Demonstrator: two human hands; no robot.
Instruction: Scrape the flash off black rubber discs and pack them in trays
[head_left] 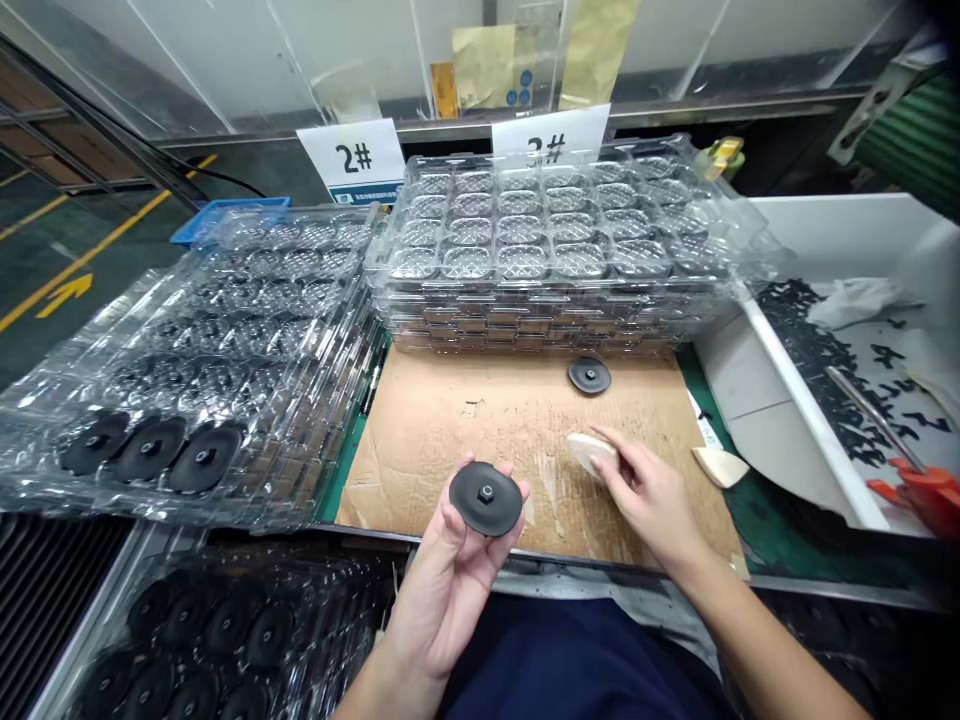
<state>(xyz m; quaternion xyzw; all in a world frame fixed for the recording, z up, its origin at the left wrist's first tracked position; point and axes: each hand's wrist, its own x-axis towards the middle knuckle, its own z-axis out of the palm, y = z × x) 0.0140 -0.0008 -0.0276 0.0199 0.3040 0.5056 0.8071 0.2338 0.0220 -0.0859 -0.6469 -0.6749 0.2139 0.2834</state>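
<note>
My left hand [454,590], palm up near the front edge of the bench, holds a black oval disc [486,498] with a small nut-like boss at its centre. To its right, my right hand [652,495] pinches a thin off-white flat piece [589,453] between thumb and fingers, above the cardboard sheet [427,410]. What that piece is made of I cannot tell. Farther back on the cardboard lies a second black disc [589,376], apart from both hands.
Stacked clear plastic trays [525,262] stand behind the cardboard. More trays [300,360] at left hold black discs [150,448] in their front row. On the right, a white bin [795,400] contains small black parts and orange-handled pliers [926,490]; a cream wedge [720,467] lies beside it.
</note>
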